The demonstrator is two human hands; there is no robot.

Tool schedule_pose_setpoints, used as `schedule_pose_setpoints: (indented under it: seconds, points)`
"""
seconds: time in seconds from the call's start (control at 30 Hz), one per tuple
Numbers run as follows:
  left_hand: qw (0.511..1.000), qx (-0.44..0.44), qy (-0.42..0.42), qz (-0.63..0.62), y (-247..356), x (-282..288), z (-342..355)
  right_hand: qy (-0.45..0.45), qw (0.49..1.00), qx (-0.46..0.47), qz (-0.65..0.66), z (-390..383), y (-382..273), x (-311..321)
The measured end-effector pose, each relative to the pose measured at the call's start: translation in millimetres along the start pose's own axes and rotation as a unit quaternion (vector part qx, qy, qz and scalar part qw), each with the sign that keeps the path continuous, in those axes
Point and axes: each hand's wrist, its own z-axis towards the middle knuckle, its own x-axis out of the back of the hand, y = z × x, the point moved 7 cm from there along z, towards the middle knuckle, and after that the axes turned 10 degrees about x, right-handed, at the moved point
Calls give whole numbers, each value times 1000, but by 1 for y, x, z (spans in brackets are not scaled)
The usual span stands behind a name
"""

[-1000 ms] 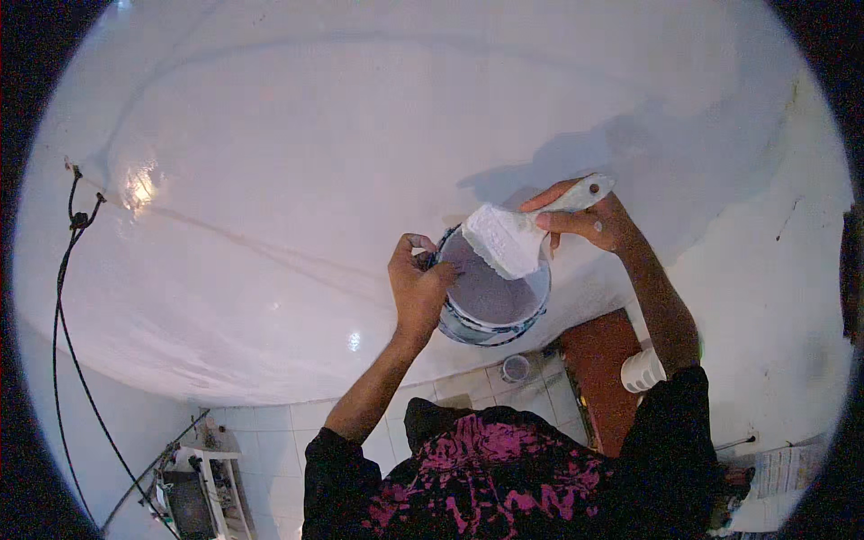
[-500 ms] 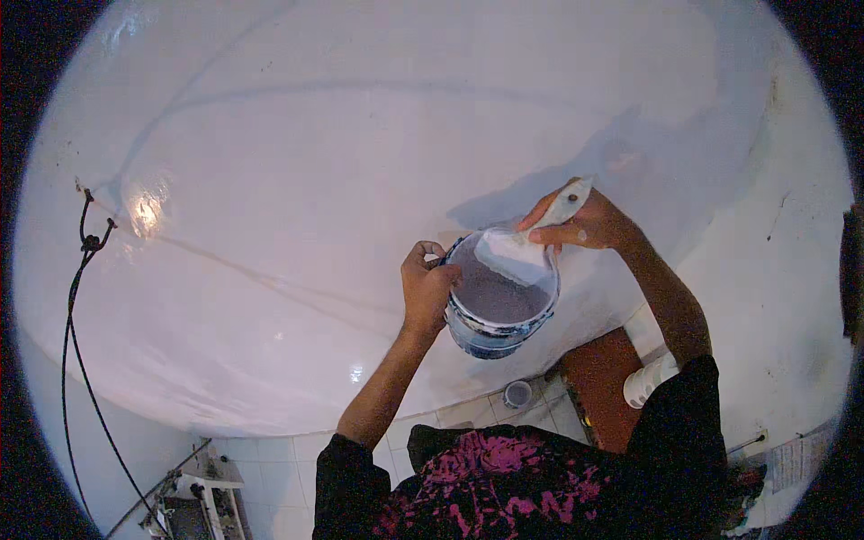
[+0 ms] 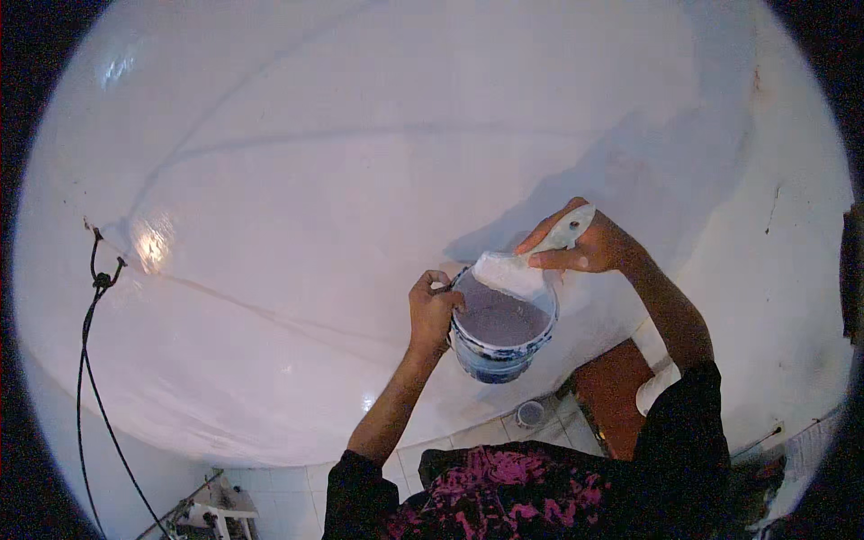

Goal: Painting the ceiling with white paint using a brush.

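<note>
Right fingers (image 3: pixel 549 260) pinch the brush (image 3: pixel 517 270), forearm (image 3: pixel 666 301) angled inward; left fingers (image 3: pixel 457 302) clasp the bucket (image 3: pixel 495 364).

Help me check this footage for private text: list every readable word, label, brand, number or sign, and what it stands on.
No text can be read.
Bucket: smeared side, nothing legible.
Brush handle: none visible.
Black shirt: magenta print, no readable word.
Pale sheet, lower right: too blurred to read.

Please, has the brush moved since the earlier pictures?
Yes: the brush has moved slightly left in the view, nearer to the black cord.
</note>
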Motion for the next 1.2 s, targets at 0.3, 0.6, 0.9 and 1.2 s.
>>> schedule_pose_setpoints:
  seconds: [0.3,0.6,0.9,1.2]
  points:
    - [1000,17,3,-17,9,-8,-2,-62,985,-149,54,27,3,23]
    - [998,26,13,-58,-4,2,4,-57,993,-99,33,24,12,3]
    - [995,44,14,-91,-6,2,5,-40,995,-86,41,16,11,2]
    - [989,66,16,-129,-11,-1,8,-41,997,-66,-21,15,15,5]
